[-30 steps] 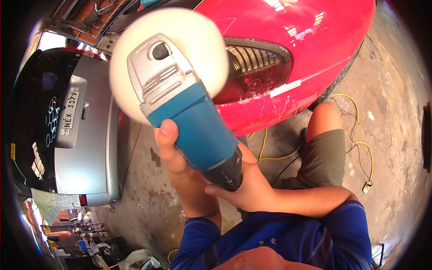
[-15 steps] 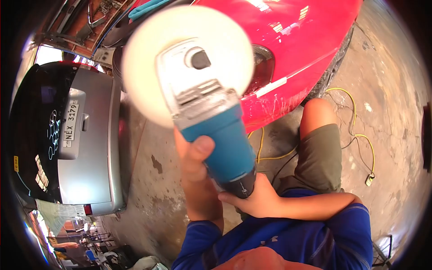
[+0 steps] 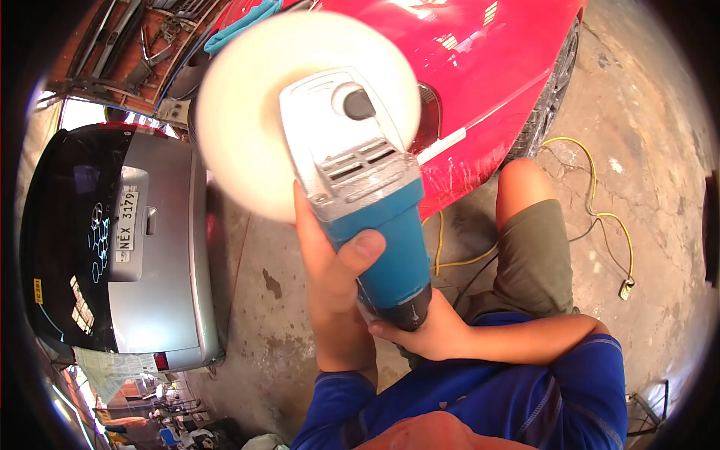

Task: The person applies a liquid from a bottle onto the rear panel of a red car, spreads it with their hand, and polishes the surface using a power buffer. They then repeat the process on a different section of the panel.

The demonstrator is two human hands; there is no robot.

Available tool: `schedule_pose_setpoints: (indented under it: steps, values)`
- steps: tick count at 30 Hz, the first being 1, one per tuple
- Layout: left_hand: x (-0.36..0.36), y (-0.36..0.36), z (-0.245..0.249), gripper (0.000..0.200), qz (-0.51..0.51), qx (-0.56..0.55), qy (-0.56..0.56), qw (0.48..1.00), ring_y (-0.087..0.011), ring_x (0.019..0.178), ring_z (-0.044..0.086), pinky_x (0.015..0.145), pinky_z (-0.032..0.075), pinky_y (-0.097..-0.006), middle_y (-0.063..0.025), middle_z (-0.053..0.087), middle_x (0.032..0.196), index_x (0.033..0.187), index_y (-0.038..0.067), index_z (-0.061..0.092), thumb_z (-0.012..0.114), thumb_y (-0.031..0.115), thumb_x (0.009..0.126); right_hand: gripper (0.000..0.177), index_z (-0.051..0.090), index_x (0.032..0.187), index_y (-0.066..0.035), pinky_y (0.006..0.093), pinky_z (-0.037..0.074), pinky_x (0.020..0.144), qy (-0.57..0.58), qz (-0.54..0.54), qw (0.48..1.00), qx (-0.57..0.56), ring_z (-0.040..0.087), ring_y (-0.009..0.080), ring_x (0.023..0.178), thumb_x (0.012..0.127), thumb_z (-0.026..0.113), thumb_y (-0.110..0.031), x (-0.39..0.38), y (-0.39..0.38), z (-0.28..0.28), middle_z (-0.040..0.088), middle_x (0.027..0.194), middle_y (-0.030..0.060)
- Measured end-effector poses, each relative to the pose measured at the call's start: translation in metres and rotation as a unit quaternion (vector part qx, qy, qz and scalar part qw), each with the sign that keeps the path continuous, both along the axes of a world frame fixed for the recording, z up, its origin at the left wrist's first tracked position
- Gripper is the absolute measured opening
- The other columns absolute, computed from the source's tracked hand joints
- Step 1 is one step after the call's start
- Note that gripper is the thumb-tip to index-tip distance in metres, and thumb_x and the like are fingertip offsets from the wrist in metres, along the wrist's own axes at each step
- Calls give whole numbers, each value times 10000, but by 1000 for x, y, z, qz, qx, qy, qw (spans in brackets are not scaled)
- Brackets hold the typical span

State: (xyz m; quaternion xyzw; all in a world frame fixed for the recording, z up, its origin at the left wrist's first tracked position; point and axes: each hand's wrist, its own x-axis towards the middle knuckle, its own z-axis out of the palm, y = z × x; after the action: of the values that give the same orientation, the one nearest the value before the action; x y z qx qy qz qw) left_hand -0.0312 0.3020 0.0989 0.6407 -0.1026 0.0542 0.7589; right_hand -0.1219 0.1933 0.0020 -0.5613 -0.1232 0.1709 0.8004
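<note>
A blue and silver polisher (image 3: 382,240) with a large round cream pad (image 3: 240,127) is held up in front of me. My left hand (image 3: 334,262) grips its body from the left, thumb lying over the blue casing. Around the black rear end, my right hand (image 3: 431,330) is closed. The pad's rim looks smeared, as if turning. Behind it is the red car's bumper (image 3: 480,112), with whitish streaks along its lower edge. Whether the pad touches the car cannot be made out from this angle.
A silver car (image 3: 161,300) stands at left, rear towards me. A yellow cord (image 3: 592,172) lies on the stained concrete floor (image 3: 262,337) at right, ending in a plug (image 3: 625,289). Metal parts lie on a wooden surface (image 3: 161,19) at upper left, near a blue cloth (image 3: 240,26).
The polisher's head has shifted slightly right in view, and its pad slightly left. Both hands keep their grip. The surroundings at left sit a little lower as the view turned.
</note>
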Motion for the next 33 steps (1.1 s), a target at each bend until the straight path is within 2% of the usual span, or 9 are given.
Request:
schedule_pose_setpoints:
  steps: [5,8,10,11,14,17,25,33]
  values:
    - [-13,-4,22,1057,59,-36,46,997,-288,1185,679,1007,563,-406,-211,635,1374,1605,-17,369,873,400,774,523,670,1354,-36,387,541,1025,-45,-5,999,-15,685,203,1180,916,906,-199,10,9,8,726,1294,95]
    - [-5,-2,10,847,105,-9,-30,994,-247,1099,699,922,575,-352,-198,674,1298,1498,-71,490,759,473,908,471,702,1306,-45,403,521,1056,-37,-16,999,18,672,213,1205,916,906,-212,16,16,14,723,1298,105]
    - [2,12,-2,789,103,11,-75,992,-232,1042,718,854,593,-328,-197,699,1252,1447,-99,548,707,510,971,447,715,1286,-51,415,503,1083,-7,3,999,34,647,230,1252,912,907,-205,17,23,12,723,1296,109]
    - [5,28,-4,797,78,20,-75,994,-235,1022,727,827,604,-327,-203,706,1243,1446,-101,551,710,517,968,436,722,1277,-54,421,493,1096,9,11,999,42,634,239,1276,910,907,-201,18,26,11,723,1294,111]
    - [6,39,-6,835,90,1,-57,994,-252,973,751,767,634,-337,-223,720,1229,1453,-103,549,723,542,953,458,718,1282,-54,431,474,1122,18,20,999,21,593,256,1344,887,917,-175,23,32,14,693,1359,125]
    - [10,48,-7,880,103,-14,-44,994,-272,954,766,745,656,-360,-245,724,1230,1462,-103,547,731,576,933,647,632,1414,-41,408,561,1020,-89,-41,995,-14,725,295,1219,899,910,-315,28,42,6,744,1285,170]
    - [17,57,-5,955,137,-4,-49,989,-298,937,766,729,665,-386,-289,705,1258,1523,-77,491,699,641,928,644,631,1378,-21,415,574,988,-80,-21,996,-28,751,302,1152,894,918,-334,37,52,8,758,1206,171]
    - [19,80,-2,1001,101,-23,-28,994,-364,977,764,746,669,-427,-334,685,1261,1587,-72,384,662,650,951,680,618,1344,20,436,581,965,-23,10,1000,-13,756,330,1126,873,933,-355,41,62,11,753,1184,188]
